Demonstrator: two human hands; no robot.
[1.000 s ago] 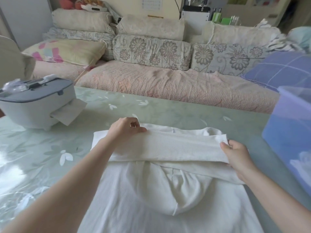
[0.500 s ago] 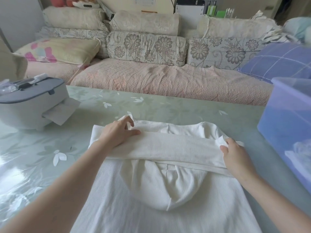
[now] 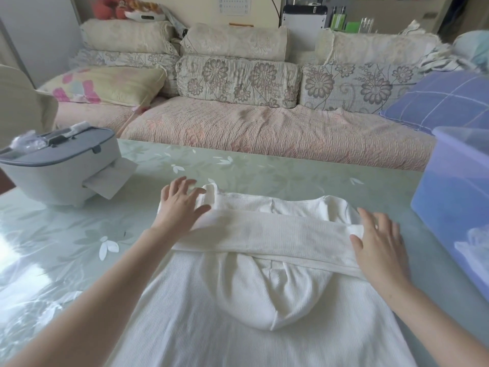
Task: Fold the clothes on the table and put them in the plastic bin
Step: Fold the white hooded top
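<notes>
White ribbed knit lay nearest: the body of a hooded top (image 3: 211,327) was spread flat on the worktop (image 3: 66,247) and ran off the bottom of the view, with its hood (image 3: 264,295) turned down over the middle. Just beyond the hood a long band (image 3: 264,231) of the same cloth, by its look the sleeves folded inward, crossed the shoulders from side to side. The left hand (image 3: 180,205) lay palm down on the left end of that band, its fingers (image 3: 195,193) straight, spread and gripping nothing. The right hand (image 3: 378,250) rested the same way on the right end, fingers released and flat on the cloth, as if smoothing or pinning the fold. Judged from this, the top was partway folded, with the sleeves in and the hood down. The long body had yet to be doubled up into a packet, and the packet had yet to go into the bin. The plastic bin (image 3: 455,207), translucent blue-violet, stood on the worktop at the right edge, near the right hand but apart from the garment. Something pale (image 3: 473,247) showed through its wall, perhaps cloth already put away, though I could not tell for sure. On the far left of the worktop sat a grey lidded box (image 3: 60,170) with a sheet of paper (image 3: 111,178) hanging from its front, well apart from the top. Farthest off, past the worktop's edge, a sofa (image 3: 264,133) with flowered cushions filled the background.
</notes>
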